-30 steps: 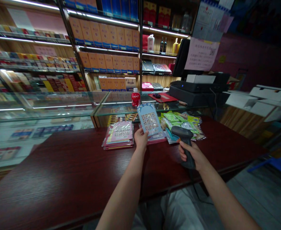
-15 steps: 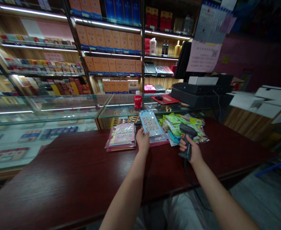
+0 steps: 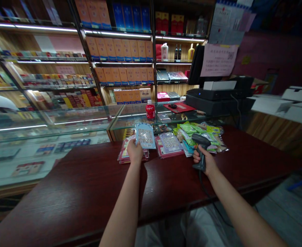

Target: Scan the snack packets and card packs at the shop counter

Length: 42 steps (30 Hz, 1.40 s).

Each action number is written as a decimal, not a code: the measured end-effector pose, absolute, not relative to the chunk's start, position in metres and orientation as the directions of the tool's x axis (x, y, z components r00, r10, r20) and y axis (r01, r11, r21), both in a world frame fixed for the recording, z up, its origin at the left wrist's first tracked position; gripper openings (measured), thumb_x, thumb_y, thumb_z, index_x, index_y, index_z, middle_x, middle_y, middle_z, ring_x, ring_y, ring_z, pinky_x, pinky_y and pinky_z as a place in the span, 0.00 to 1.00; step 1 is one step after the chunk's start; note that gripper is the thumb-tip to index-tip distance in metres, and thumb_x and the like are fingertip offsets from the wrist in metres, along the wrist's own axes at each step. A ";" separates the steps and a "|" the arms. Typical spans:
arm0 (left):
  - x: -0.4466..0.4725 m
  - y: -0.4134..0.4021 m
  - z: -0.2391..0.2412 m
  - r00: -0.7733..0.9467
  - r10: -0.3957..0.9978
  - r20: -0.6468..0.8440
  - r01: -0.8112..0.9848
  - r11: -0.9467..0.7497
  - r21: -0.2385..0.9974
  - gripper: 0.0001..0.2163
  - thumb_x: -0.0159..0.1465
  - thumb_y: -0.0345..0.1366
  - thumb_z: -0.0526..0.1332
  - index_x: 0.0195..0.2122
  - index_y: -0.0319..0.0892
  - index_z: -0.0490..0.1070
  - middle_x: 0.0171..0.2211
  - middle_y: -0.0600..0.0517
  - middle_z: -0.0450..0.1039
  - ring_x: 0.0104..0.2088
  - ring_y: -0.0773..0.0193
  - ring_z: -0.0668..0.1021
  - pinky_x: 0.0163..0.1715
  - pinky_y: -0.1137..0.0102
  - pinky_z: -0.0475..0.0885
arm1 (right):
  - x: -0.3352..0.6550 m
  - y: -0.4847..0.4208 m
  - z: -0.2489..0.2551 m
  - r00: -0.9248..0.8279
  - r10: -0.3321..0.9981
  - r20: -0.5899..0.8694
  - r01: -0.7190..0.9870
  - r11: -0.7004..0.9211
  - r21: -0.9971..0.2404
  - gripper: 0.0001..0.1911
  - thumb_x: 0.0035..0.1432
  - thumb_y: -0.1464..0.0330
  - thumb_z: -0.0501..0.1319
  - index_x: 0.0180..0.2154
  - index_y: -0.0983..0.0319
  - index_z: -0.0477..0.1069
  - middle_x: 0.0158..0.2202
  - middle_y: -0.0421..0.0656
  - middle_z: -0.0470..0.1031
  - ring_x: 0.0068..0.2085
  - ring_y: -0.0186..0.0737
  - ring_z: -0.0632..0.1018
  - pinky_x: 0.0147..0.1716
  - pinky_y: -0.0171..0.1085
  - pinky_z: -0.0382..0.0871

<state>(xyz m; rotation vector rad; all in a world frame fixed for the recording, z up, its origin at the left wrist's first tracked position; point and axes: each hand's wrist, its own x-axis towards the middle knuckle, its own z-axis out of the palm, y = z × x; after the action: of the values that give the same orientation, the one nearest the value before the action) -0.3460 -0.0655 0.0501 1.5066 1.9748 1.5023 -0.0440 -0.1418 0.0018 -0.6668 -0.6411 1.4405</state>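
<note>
My left hand [image 3: 135,152] grips a blue sticker sheet [image 3: 145,136] by its lower edge and holds it above the left pile of pink sticker packs [image 3: 124,156] on the dark red counter [image 3: 63,192]. In my right hand [image 3: 205,161] is a dark handheld barcode scanner [image 3: 200,146]; its head points left and its cable drops toward me. A second pile of sticker packs [image 3: 169,144] lies between my hands. Green snack packets [image 3: 199,132] are heaped just behind the scanner.
A glass display case [image 3: 63,120] runs behind the counter with a red bottle [image 3: 150,111] on top. A black printer [image 3: 218,94] and a red mouse pad [image 3: 180,107] stand at the back right. Shelves of boxed goods [image 3: 120,48] fill the wall.
My left hand carried the blue sheet from over the middle pile leftward to over the left pile. The scanner moved forward and a little down, then stayed put.
</note>
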 end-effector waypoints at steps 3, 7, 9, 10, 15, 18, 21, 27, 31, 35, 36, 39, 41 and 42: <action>-0.360 -0.072 0.044 -0.456 0.804 0.382 0.600 -0.039 0.799 0.13 0.59 0.28 0.55 0.44 0.36 0.73 0.46 0.41 0.76 0.49 0.53 0.76 0.50 0.63 0.68 | -0.044 -0.142 0.001 0.031 0.999 -0.010 -0.675 0.014 -0.738 0.17 0.46 0.60 0.71 0.34 0.59 0.68 0.18 0.32 0.62 0.16 0.27 0.62 0.13 0.26 0.60; -0.364 -0.078 0.044 -0.494 0.769 0.405 0.636 0.001 0.772 0.16 0.61 0.27 0.53 0.49 0.36 0.70 0.48 0.40 0.74 0.51 0.53 0.75 0.51 0.64 0.67 | -0.044 -0.143 0.001 0.030 0.999 -0.019 -0.684 0.007 -0.729 0.16 0.46 0.60 0.71 0.34 0.59 0.69 0.18 0.32 0.62 0.16 0.27 0.62 0.13 0.26 0.60; -0.362 -0.082 0.046 -0.498 0.767 0.405 0.683 0.058 0.728 0.18 0.62 0.27 0.52 0.53 0.36 0.67 0.48 0.39 0.74 0.50 0.52 0.75 0.51 0.62 0.67 | -0.043 -0.143 0.000 0.031 0.999 -0.021 -0.688 0.006 -0.726 0.16 0.46 0.61 0.71 0.34 0.60 0.69 0.18 0.32 0.63 0.16 0.27 0.62 0.13 0.26 0.60; -0.361 -0.084 0.047 -0.501 0.767 0.401 0.715 0.105 0.692 0.18 0.63 0.27 0.52 0.54 0.36 0.66 0.48 0.38 0.73 0.50 0.51 0.75 0.51 0.60 0.67 | -0.043 -0.143 0.000 0.031 0.999 -0.022 -0.690 0.006 -0.724 0.16 0.46 0.61 0.71 0.34 0.60 0.69 0.18 0.32 0.63 0.16 0.26 0.62 0.13 0.26 0.60; -0.349 -0.095 0.048 -0.498 0.756 0.425 0.843 0.308 0.441 0.16 0.64 0.32 0.52 0.52 0.37 0.68 0.53 0.33 0.67 0.55 0.43 0.69 0.51 0.51 0.64 | -0.042 -0.143 -0.001 0.032 0.999 -0.019 -0.696 0.009 -0.718 0.17 0.45 0.62 0.72 0.34 0.61 0.70 0.18 0.32 0.63 0.16 0.26 0.63 0.13 0.26 0.61; -0.340 -0.098 0.043 -0.250 0.845 0.473 0.947 0.111 0.301 0.16 0.65 0.38 0.52 0.52 0.43 0.71 0.59 0.39 0.64 0.61 0.46 0.63 0.59 0.50 0.56 | -0.043 -0.144 0.000 0.033 0.999 -0.019 -0.700 0.009 -0.714 0.17 0.44 0.62 0.72 0.34 0.61 0.70 0.18 0.32 0.63 0.16 0.26 0.63 0.13 0.25 0.60; -0.331 -0.098 0.037 -0.016 0.904 0.428 0.974 -0.083 0.212 0.20 0.65 0.46 0.53 0.55 0.47 0.70 0.63 0.43 0.60 0.65 0.47 0.58 0.62 0.47 0.48 | -0.044 -0.145 0.001 0.035 0.999 -0.022 -0.702 0.009 -0.712 0.18 0.43 0.62 0.73 0.34 0.62 0.71 0.18 0.32 0.63 0.16 0.25 0.63 0.13 0.25 0.60; -0.326 -0.094 0.031 -0.014 0.931 0.365 0.983 -0.053 0.173 0.19 0.66 0.45 0.53 0.55 0.47 0.70 0.61 0.42 0.63 0.64 0.47 0.61 0.61 0.48 0.52 | -0.045 -0.145 0.002 0.034 0.999 -0.030 -0.702 0.003 -0.712 0.18 0.43 0.62 0.73 0.33 0.61 0.71 0.18 0.32 0.64 0.16 0.25 0.62 0.13 0.24 0.60; -0.330 -0.094 0.031 -0.055 0.926 0.375 0.983 -0.015 0.181 0.17 0.66 0.43 0.53 0.53 0.45 0.72 0.59 0.41 0.65 0.61 0.46 0.64 0.60 0.47 0.53 | -0.044 -0.145 0.001 0.029 0.999 -0.032 -0.703 -0.003 -0.711 0.18 0.43 0.62 0.73 0.33 0.61 0.71 0.18 0.32 0.64 0.16 0.25 0.62 0.13 0.24 0.60; -0.327 -0.098 0.036 -0.058 0.904 0.423 0.980 -0.030 0.199 0.20 0.65 0.46 0.55 0.53 0.42 0.71 0.59 0.38 0.64 0.62 0.44 0.62 0.60 0.48 0.53 | -0.044 -0.144 0.001 0.028 0.999 -0.035 -0.708 -0.005 -0.707 0.17 0.44 0.61 0.72 0.33 0.61 0.70 0.17 0.32 0.63 0.16 0.25 0.62 0.13 0.24 0.60; -0.324 -0.099 0.038 -0.051 0.889 0.455 0.978 -0.048 0.204 0.20 0.65 0.45 0.55 0.54 0.41 0.70 0.59 0.37 0.64 0.61 0.44 0.62 0.60 0.50 0.54 | -0.044 -0.144 0.001 0.028 0.999 -0.035 -0.710 -0.004 -0.705 0.17 0.45 0.61 0.72 0.33 0.61 0.70 0.17 0.32 0.63 0.16 0.25 0.62 0.13 0.24 0.60; -0.308 -0.100 0.044 0.017 0.862 0.506 0.966 -0.144 0.214 0.17 0.65 0.41 0.54 0.51 0.41 0.71 0.54 0.40 0.67 0.57 0.49 0.66 0.57 0.58 0.60 | -0.044 -0.143 0.001 0.028 0.999 -0.032 -0.716 -0.002 -0.698 0.17 0.45 0.61 0.72 0.33 0.62 0.70 0.17 0.32 0.63 0.16 0.25 0.62 0.13 0.25 0.60; -0.292 -0.097 0.047 0.073 0.886 0.457 0.951 -0.200 0.236 0.14 0.65 0.40 0.54 0.48 0.41 0.72 0.48 0.42 0.70 0.52 0.52 0.70 0.53 0.62 0.63 | -0.044 -0.142 0.001 0.027 0.999 -0.029 -0.719 -0.001 -0.695 0.17 0.45 0.61 0.72 0.33 0.61 0.70 0.17 0.32 0.63 0.16 0.25 0.62 0.13 0.25 0.60; -0.284 -0.095 0.048 0.091 0.905 0.415 0.944 -0.211 0.252 0.14 0.65 0.40 0.54 0.47 0.41 0.72 0.46 0.42 0.70 0.50 0.53 0.71 0.52 0.63 0.63 | -0.044 -0.142 0.000 0.026 0.999 -0.028 -0.720 0.000 -0.694 0.17 0.45 0.61 0.72 0.33 0.61 0.70 0.17 0.32 0.63 0.16 0.25 0.62 0.13 0.25 0.60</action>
<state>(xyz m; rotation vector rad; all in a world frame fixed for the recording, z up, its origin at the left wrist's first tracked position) -0.2840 -0.0954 0.0477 2.3777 2.0203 0.7984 -0.0436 -0.1420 0.0002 -0.6270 -0.5698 1.4719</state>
